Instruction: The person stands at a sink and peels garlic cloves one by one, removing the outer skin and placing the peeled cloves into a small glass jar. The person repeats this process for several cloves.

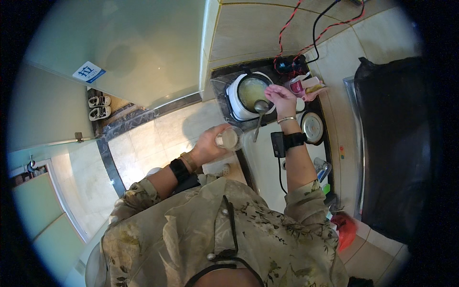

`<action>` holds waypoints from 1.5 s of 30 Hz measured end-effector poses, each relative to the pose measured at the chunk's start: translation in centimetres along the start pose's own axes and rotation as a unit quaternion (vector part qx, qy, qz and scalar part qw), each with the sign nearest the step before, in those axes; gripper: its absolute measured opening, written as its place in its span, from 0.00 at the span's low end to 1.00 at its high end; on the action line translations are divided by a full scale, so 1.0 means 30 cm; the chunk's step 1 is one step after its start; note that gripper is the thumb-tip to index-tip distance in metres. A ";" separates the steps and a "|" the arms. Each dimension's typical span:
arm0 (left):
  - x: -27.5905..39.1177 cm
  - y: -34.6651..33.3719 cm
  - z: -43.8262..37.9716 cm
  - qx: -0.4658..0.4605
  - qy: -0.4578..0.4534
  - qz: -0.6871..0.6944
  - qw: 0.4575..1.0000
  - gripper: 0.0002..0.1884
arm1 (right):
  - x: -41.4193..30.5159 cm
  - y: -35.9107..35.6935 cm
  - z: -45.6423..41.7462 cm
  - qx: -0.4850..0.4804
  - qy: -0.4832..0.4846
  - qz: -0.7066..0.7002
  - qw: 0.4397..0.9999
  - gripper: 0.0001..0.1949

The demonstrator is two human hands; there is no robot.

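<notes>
My left hand [209, 143] holds a clear plastic cup [228, 138] just below the rice cooker. The small white cooker [235, 97] stands with its lid off and holds a pale yellowish, cloudy food or liquid [251, 93]. A metal spoon [261, 107] lies at the cooker's near rim, its handle pointing towards me and untouched. My right hand [281, 96] is over the cooker's right rim with its fingertips drawn together; whether something small is between them cannot be seen.
A round lid [312, 128] lies on the dark counter edge, right of a white basin [267, 158]. Pink packets [304, 88] and red-black twisted wires [281, 39] are behind. A frosted glass door [143, 46] stands left; a black bag [394, 143] hangs right.
</notes>
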State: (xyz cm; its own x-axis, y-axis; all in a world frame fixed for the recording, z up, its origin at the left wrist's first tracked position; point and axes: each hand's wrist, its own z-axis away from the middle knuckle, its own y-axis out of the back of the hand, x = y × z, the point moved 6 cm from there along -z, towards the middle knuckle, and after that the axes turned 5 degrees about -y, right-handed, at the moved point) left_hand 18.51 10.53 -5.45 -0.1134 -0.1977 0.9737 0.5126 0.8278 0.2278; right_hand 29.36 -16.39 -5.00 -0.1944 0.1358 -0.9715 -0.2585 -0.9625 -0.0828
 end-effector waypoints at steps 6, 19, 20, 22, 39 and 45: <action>0.041 -0.014 0.006 0.014 -0.007 0.032 0.999 0.37 | -0.186 -0.137 0.257 -0.168 0.051 0.113 0.978 0.08; 0.117 -0.100 -0.003 -0.021 -0.089 -0.028 0.995 0.37 | -0.064 -0.318 0.670 -0.405 0.220 0.636 0.619 0.21; 0.113 -0.109 -0.003 -0.035 -0.078 -0.038 0.996 0.38 | -0.058 -0.316 0.668 -0.392 0.198 0.636 0.635 0.21; 0.094 -0.128 0.003 -0.037 -0.072 -0.023 0.996 0.38 | -0.053 -0.320 0.672 -0.370 0.153 0.633 0.663 0.19; 0.198 -0.181 0.016 -0.022 -0.156 -0.086 0.984 0.29 | 0.077 -0.250 0.658 -0.383 0.075 0.600 0.698 0.16; 0.134 -0.212 0.029 -0.045 -0.131 -0.120 0.983 0.32 | 0.103 -0.229 0.655 -0.374 0.021 0.527 0.763 0.16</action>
State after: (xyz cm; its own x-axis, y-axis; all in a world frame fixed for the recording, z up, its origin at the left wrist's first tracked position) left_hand 14.06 4.91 -2.98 -0.4494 -0.2303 0.8631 0.5160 0.7218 0.4612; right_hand 11.96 -4.74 -3.06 0.1135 -0.7987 -0.5909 0.6358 -0.3987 0.6609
